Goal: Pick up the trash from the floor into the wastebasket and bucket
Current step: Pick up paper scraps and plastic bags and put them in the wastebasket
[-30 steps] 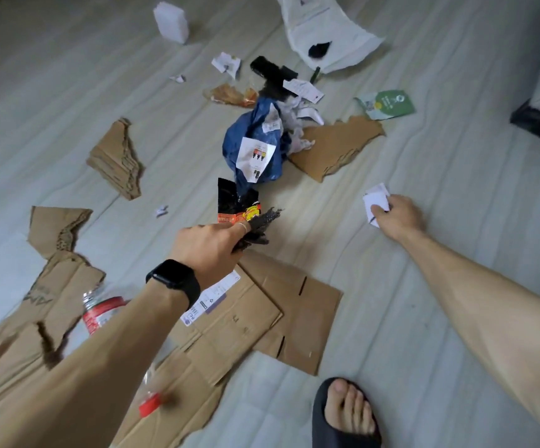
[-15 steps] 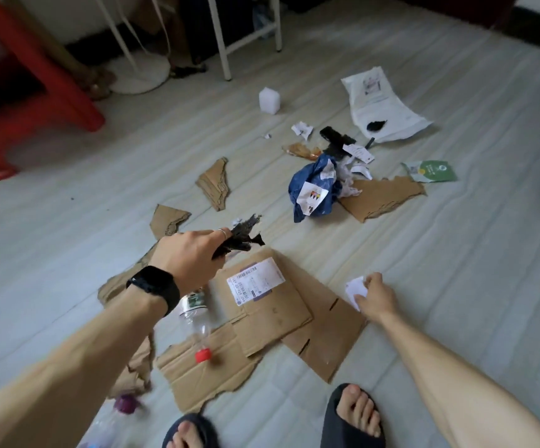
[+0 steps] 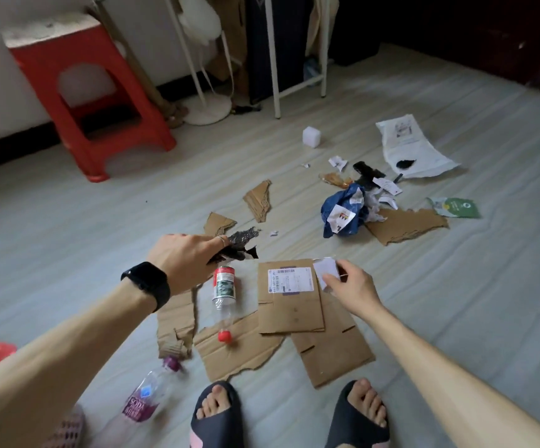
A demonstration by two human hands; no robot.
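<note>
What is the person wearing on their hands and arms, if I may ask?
The left hand has a thin silver ring on one finger, and a black band, apparently a smartwatch, circles that wrist. The right hand and its wrist wear nothing. Both forearms are bare, with no sleeves in view.

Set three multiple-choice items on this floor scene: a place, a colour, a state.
1. The white foam cube sits: A) inside the blue bag B) on the bare floor C) on cardboard.
2. The plastic stool is: A) red B) blue C) green.
3. The left hand: A) lies open and empty B) grips a crumpled black wrapper C) presses a bottle.
Key: 1 B: floor shows all round it. 2 A: its legs are red. 3 B: fingers curl round the wrapper; the right hand pinches a white paper scrap.
</note>
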